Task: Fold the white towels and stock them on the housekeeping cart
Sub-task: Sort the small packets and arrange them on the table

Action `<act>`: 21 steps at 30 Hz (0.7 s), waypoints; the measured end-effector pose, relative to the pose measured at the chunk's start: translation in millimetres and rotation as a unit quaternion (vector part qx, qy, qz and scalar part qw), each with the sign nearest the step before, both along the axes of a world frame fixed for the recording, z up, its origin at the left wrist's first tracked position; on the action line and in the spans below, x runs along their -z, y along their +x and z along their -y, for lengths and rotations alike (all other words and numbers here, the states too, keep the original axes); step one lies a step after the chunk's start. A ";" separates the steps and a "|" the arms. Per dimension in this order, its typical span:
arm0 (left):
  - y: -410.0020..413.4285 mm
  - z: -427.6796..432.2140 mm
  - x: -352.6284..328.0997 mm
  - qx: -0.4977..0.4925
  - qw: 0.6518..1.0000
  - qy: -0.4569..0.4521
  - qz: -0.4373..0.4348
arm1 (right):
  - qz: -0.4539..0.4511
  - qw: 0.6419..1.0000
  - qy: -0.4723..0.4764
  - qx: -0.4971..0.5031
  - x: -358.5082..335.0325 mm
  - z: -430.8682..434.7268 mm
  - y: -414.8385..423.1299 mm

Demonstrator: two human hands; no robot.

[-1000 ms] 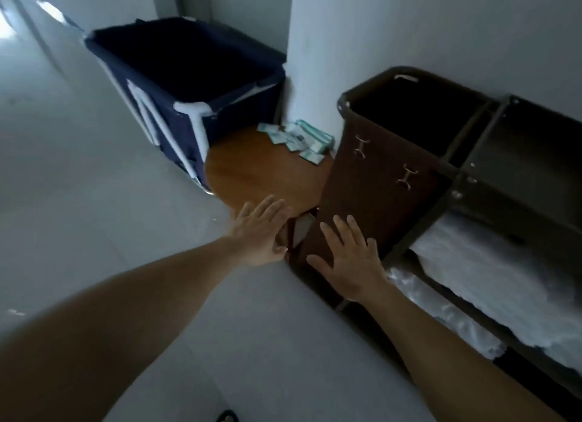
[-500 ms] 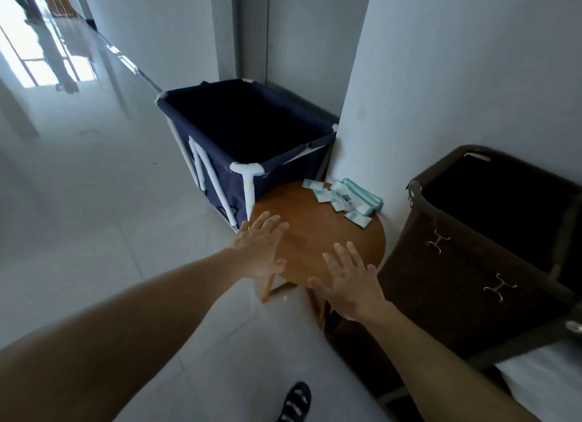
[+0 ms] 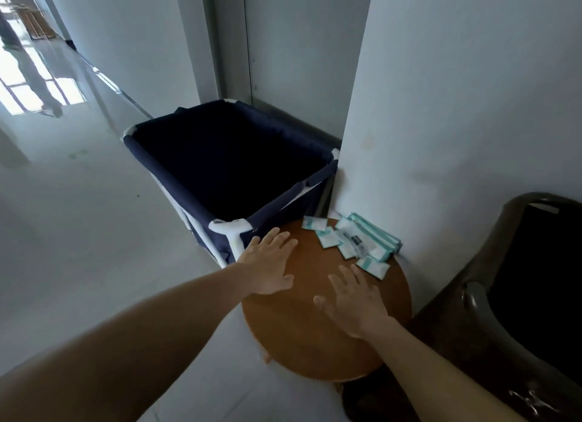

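Two empty hands, fingers spread, and no white towel in sight.
From the left: the navy fabric laundry bin with white frame corners [image 3: 226, 169] shows only a dark inside. The left hand [image 3: 267, 264] and right hand [image 3: 356, 302] are held flat, gripping nothing, over the round brown wooden table [image 3: 302, 336] near small teal-and-white packets [image 3: 352, 242]. The brown fabric bag of the housekeeping cart [image 3: 504, 311] stands rightmost. A towel should be soft, limp and light, best pinched at two corners of one edge.
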State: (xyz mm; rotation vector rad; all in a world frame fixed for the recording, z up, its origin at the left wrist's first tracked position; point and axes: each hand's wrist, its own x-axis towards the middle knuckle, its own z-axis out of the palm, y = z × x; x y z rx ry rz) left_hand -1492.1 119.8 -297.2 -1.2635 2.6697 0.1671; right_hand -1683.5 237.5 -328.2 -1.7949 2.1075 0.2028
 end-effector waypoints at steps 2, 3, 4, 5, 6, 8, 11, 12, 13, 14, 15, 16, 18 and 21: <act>-9.4 28.6 13.3 0.012 1.000 0.019 0.002 | 0.001 1.000 0.014 0.011 8.3 24.3 -7.2; -14.7 43.5 20.5 0.017 0.999 0.029 0.003 | 0.001 1.000 0.018 0.019 14.0 36.8 -11.3; -20.0 59.6 27.8 0.023 0.999 0.039 0.004 | 0.002 0.999 0.020 0.028 20.9 50.6 -15.3; -25.2 76.1 35.7 0.032 0.998 0.051 0.006 | 0.003 0.999 0.024 0.038 28.9 64.5 -18.6; -29.3 92.2 44.7 0.044 0.997 0.066 0.010 | 0.005 0.998 0.032 0.049 37.4 76.9 -20.3; -36.9 124.5 65.2 0.071 0.993 0.092 0.020 | 0.014 0.995 0.053 0.080 53.9 100.0 -20.3; -46.7 175.8 89.6 0.104 0.985 0.135 0.033 | 0.037 0.987 0.091 0.130 74.8 135.3 -16.2; -50.6 192.6 97.0 0.106 0.983 0.148 0.033 | 0.045 0.984 0.098 0.144 79.7 147.5 -16.0; -55.0 208.0 105.2 0.107 0.981 0.160 0.034 | 0.054 0.980 0.105 0.160 85.2 159.0 -16.4; -59.7 221.1 113.8 0.103 0.980 0.170 0.033 | 0.061 0.977 0.111 0.174 90.8 169.3 -16.7; -64.5 232.3 123.3 0.095 0.979 0.181 0.028 | 0.064 0.974 0.117 0.182 96.4 178.8 -17.7; -68.2 240.9 133.9 0.081 0.977 0.197 0.022 | 0.065 0.972 0.125 0.188 102.8 187.1 -18.6; -74.5 252.4 157.6 0.047 0.971 0.233 0.001 | 0.063 0.970 0.129 0.196 118.2 203.6 -23.3; -83.2 261.5 191.8 0.007 0.961 0.276 0.001 | 0.064 0.971 0.121 0.198 141.7 236.4 -40.3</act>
